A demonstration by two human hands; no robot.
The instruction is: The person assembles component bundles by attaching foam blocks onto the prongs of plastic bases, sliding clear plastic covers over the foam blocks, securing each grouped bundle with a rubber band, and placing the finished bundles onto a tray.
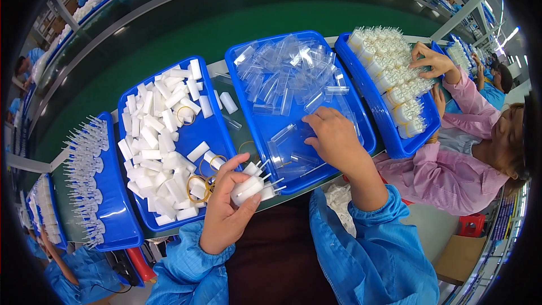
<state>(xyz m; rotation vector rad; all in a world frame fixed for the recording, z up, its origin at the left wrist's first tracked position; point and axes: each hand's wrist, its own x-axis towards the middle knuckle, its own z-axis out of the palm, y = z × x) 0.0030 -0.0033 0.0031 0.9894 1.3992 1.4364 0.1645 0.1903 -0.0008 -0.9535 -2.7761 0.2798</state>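
My left hand (228,206) is closed round a few white parts with thin pale prongs (248,188) that stick out to the right, by the near edge of the trays. My right hand (333,138) reaches over the middle blue tray (341,116), its fingers bent and its thumb apart from them, with nothing visible in it. Clear plastic sleeves (285,70) are heaped at that tray's far side, and several lie loose below my fingers. Beside my left hand, a blue tray (212,135) bears many white blocks (152,127) and some yellow rubber bands (197,189).
At the far left, a blue tray (116,212) carries rows of pronged clear pieces (84,192). On the right, stacked blue trays (395,146) hold banded white parts (389,68), which a co-worker's hand (430,62) touches. A few blocks and sleeves lie on the green surface (186,31) between trays.
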